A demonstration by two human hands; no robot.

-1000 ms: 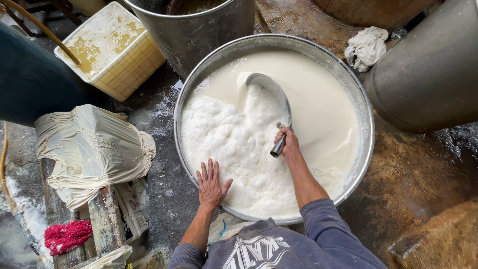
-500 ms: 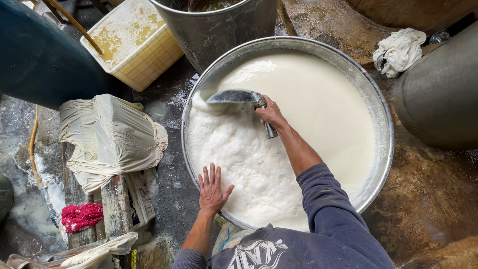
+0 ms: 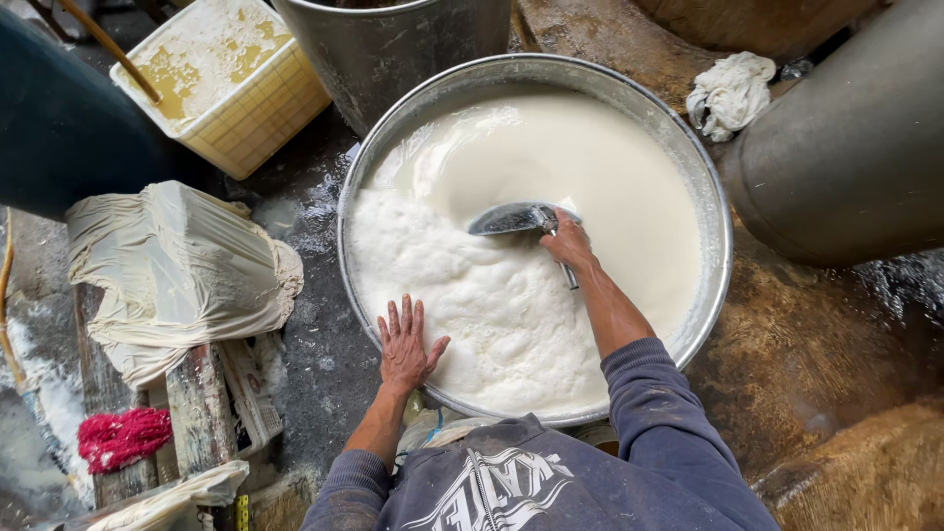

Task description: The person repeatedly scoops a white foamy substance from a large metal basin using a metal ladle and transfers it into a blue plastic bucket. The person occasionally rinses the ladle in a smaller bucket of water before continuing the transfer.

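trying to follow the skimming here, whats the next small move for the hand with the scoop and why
Probably draw the metal scoop toward the foam massed on the near side. The right hand holds it at the foam's edge, where smooth white liquid begins, while the left hand braces on the basin rim.

Big basin dull silver-grey metal, filled with white liquid, smooth and creamy at the far side, foam lumpy bright white at the near side. Scoop shiny grey steel. Sweatshirt faded blue-grey with white lettering and pale smears. Crate pale yellow grid pattern, yellow-stained inside. Cloth bundle cream-white. Tuft of yarn red-pink. Crumpled rag off-white. Floor dark wet grey
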